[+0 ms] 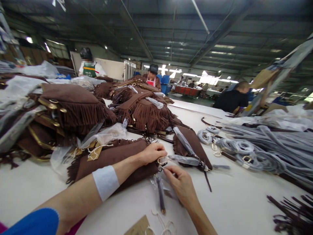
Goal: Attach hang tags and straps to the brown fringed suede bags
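Note:
A brown fringed bag [114, 160] lies on the white table in front of me. My left hand [153, 153] is over its right end, fingers curled in a pinch around a gold metal ring [162, 160] at the bag's corner. Just below and to the right, my right hand [177, 179] pinches at the small ring and cord there; what lies between the fingertips is too small to name. A wrapped strap [184, 160] runs right from the ring. Beneath the hands hangs a plastic-wrapped dark tassel [160, 195]. Brown tags with white string [95, 152] rest on the bag.
Piled brown fringed bags [70, 101] fill the left and back. Another bag [190, 147] lies right of my hands. Wrapped grey straps [269, 147] cover the right side, with dark fringe [293, 212] below. A tag [138, 227] lies nearest me. Several people are farther back.

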{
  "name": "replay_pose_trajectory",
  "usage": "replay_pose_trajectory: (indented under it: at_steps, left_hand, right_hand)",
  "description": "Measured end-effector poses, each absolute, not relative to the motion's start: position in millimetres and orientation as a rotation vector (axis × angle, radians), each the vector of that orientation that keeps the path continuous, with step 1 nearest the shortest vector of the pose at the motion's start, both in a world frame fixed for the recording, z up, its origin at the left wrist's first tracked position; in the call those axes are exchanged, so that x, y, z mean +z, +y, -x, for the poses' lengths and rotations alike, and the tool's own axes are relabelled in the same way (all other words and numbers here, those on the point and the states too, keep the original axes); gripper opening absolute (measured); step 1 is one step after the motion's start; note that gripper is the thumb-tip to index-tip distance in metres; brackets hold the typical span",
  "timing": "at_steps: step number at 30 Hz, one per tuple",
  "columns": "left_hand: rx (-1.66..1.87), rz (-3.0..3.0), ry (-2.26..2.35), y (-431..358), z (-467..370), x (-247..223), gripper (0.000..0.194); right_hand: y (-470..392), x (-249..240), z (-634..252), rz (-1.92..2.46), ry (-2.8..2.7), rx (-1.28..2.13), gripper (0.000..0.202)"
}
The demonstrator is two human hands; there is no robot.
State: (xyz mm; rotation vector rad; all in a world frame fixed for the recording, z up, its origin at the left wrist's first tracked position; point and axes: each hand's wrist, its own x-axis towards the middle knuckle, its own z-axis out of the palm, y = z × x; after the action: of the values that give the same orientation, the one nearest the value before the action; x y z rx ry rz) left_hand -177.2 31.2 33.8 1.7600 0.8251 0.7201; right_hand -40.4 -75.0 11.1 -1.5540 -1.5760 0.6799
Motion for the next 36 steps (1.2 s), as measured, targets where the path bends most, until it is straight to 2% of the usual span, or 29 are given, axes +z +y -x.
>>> replay_pose_trajectory:
  at_steps: [17, 26, 36]
  left_hand:
    - [0.786, -1.451, 0.809, 32, 172, 27, 0.008]
    - [0.826, -1.164, 0.788, 41, 175, 25, 0.025]
    - [0.804, -1.021, 0.772, 44, 176, 23, 0.026]
  right_hand:
    - [-65, 3, 52, 1.532, -1.553, 0.732, 0.029]
    - [-65, 10, 53, 1.451, -1.391, 0.855, 0.031]
    - [-62, 10, 53, 1.434, -1.351, 0.862, 0.032]
